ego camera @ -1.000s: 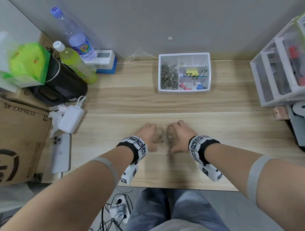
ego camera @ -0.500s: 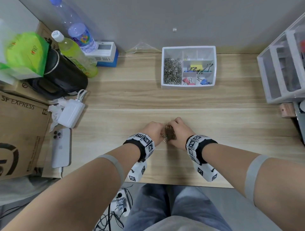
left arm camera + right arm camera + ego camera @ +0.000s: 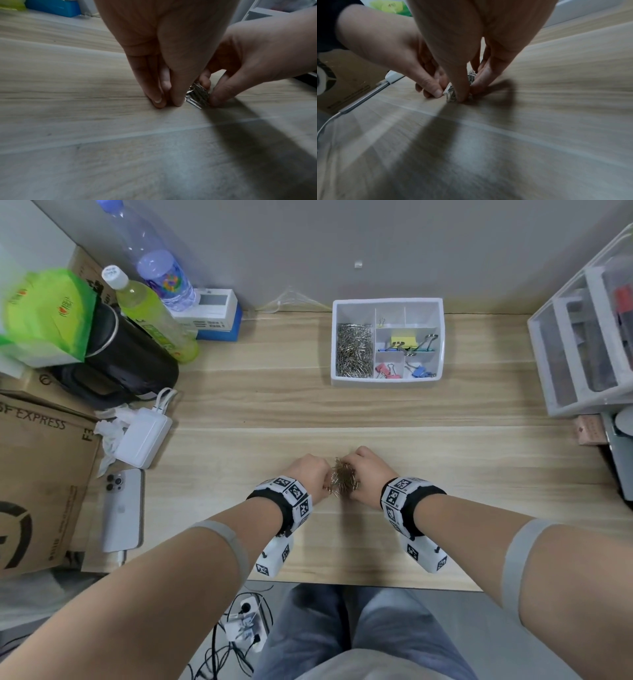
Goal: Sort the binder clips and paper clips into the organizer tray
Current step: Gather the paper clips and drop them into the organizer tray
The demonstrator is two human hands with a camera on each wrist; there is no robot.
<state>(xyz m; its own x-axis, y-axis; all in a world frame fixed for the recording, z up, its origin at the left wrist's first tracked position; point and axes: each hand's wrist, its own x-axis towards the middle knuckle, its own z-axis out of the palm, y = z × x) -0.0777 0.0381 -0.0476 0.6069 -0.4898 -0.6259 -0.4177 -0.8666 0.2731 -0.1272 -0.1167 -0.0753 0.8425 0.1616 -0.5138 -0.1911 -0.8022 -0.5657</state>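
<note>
Both hands, left hand (image 3: 310,475) and right hand (image 3: 368,474), press a heap of paper clips (image 3: 343,481) together near the tabletop's (image 3: 239,412) front edge, fingers (image 3: 221,97) curled around it. Next, judging by this: lift the bunch intact to the organizer tray (image 3: 440,337) at the back edge.

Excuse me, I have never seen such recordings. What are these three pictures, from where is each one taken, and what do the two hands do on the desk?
No machine here: a person wears three cameras. The head view looks down at the wooden desk; the other two sit on the wrists and look along the fingers. The left hand and the right hand squeeze a small pile of paper clips between them, fingertips on the desk. Farther back stands the organizer tray, already holding paper clips and coloured binder clips.
</note>
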